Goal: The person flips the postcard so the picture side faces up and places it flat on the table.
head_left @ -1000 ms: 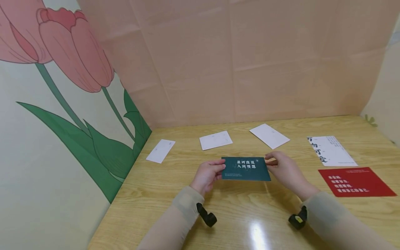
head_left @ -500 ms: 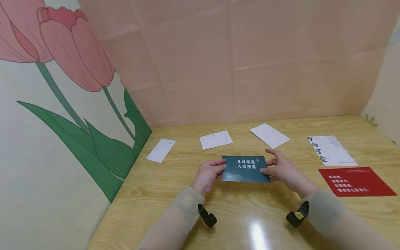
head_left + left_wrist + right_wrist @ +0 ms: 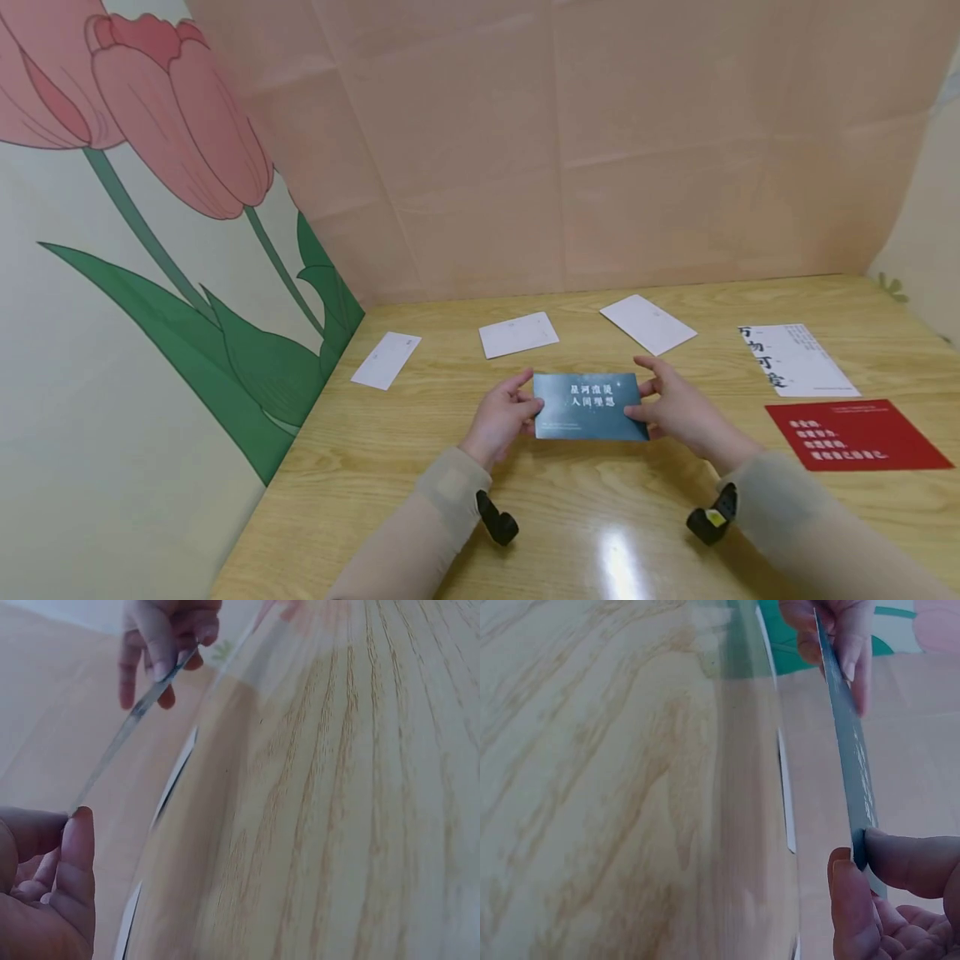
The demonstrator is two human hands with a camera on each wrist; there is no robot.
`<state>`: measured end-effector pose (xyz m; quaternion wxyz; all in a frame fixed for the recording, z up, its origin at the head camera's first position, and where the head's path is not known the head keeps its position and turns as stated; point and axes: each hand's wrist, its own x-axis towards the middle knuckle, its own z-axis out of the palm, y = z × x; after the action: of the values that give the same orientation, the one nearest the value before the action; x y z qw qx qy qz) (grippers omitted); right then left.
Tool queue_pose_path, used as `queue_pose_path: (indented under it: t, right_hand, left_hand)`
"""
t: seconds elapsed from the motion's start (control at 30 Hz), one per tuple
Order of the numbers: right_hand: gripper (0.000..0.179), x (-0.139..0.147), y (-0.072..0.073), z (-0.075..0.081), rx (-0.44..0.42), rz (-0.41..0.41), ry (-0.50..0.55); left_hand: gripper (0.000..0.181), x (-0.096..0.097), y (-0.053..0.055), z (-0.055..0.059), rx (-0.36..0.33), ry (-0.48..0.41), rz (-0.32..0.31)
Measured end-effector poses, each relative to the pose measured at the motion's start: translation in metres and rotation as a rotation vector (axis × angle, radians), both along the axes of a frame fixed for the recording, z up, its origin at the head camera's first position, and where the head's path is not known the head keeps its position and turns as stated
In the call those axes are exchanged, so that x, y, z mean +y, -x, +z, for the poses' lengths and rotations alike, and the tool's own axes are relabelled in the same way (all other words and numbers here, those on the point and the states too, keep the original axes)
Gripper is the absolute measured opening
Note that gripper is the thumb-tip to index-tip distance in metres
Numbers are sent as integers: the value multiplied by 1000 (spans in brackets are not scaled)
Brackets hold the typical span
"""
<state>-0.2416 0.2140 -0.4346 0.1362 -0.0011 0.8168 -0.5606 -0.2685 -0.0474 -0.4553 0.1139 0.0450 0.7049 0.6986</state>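
A dark teal postcard (image 3: 588, 417) with white lettering is held up over the table, its printed face toward the head camera. My left hand (image 3: 501, 419) pinches its left edge, thumb on the front and fingers behind. On the opposite edge my right hand (image 3: 681, 410) pinches it the same way, its index finger stretched above the card. Both wrist views show the postcard (image 3: 849, 742) nearly edge-on, spanning the gap between the hands and apart from the table.
Three white cards, the left (image 3: 386, 361), middle (image 3: 518, 335) and right (image 3: 648, 324), lie along the table's far side. At right are a white card with black characters (image 3: 806, 362) and a red card (image 3: 858, 435). A pink cloth (image 3: 450, 167) hangs behind the wooden table (image 3: 337, 517).
My right hand shifted from the postcard's upper right corner to a thumb pinch on its right edge. The left index finger lifted from the front, and the card tilted slightly, looking lighter.
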Motion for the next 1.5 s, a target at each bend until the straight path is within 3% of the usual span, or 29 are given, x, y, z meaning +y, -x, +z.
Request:
queue_pose_path:
  t: [0.47, 1.03, 1.3, 1.5]
  right_hand:
    - [73, 1, -2, -3, 34, -8, -109]
    - [72, -2, 3, -16, -8, 21, -221]
    - [67, -4, 6, -19, 18, 42, -335]
    - [65, -7, 8, -17, 49, 55, -409]
  left_hand:
    - [65, -1, -1, 2, -7, 78, -59]
    - [61, 4, 3, -6, -14, 389, -47]
    - [56, 5, 7, -13, 86, 600, -61]
    - [56, 7, 10, -15, 99, 649, -69]
